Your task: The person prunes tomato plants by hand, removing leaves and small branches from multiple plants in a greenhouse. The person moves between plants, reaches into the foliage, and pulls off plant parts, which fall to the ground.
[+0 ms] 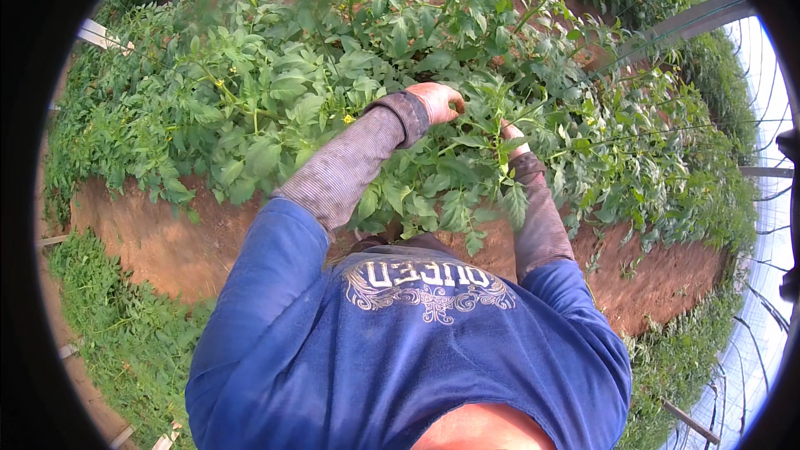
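Both of my hands reach into a dense row of leafy tomato plants (287, 84) with small yellow flowers. My left hand (439, 102) is bent at the fingers over the foliage beside an upright tomato shoot (494, 100); whether it grips anything is not clear. On the other side of that shoot, my right hand (514, 137) is partly hidden by leaves and its fingers do not show fully. A thin dark green string (565, 94) runs slantwise past the shoot on the right.
Another thin string (312, 15) hangs left of centre. Pale posts stand at left (103, 36) and upper right (694, 20). Bare reddish soil (169, 237) borders the row, with more plants (137, 344) behind me. Netting or plastic sheeting (765, 219) lines the right side.
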Motion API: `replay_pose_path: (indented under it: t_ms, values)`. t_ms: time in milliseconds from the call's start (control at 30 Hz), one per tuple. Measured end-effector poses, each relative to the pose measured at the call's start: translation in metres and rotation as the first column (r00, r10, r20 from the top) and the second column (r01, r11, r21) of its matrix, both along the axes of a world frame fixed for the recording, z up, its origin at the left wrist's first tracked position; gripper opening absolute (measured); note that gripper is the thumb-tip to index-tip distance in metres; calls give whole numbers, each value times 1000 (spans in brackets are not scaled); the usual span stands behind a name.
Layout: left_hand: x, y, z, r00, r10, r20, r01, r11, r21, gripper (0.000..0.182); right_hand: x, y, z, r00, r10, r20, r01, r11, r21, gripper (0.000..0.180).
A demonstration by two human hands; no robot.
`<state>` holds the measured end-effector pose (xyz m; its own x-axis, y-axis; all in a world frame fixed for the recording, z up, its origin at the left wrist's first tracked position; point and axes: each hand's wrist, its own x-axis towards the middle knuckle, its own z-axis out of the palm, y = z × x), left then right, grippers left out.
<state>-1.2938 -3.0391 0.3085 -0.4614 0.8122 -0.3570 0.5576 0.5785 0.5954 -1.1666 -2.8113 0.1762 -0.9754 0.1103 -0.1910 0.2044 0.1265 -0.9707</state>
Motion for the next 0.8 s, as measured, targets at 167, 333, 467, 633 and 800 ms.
replay_pose_path:
  t_ms: [167,333,467,633,800]
  values:
    - [10,11,-9,999,10,51,-10,1000,2,24,4,2,26,946,-116,302,279,766,-579,35]
    - [22,20,-18,982,181,-46,-176,980,87,25,3,11,34,998,4,65,1,998,-70,34]
    - [44,28,-12,795,537,282,-592,587,552,9,1,20,25,986,-56,155,115,907,-406,32]
    - [95,-4,-7,543,-103,834,-531,727,435,17,1,31,11,965,-227,132,246,957,-155,32]
    - [148,-125,-29,901,226,371,-97,937,-337,42,31,12,-6,746,-634,204,628,567,-533,26]
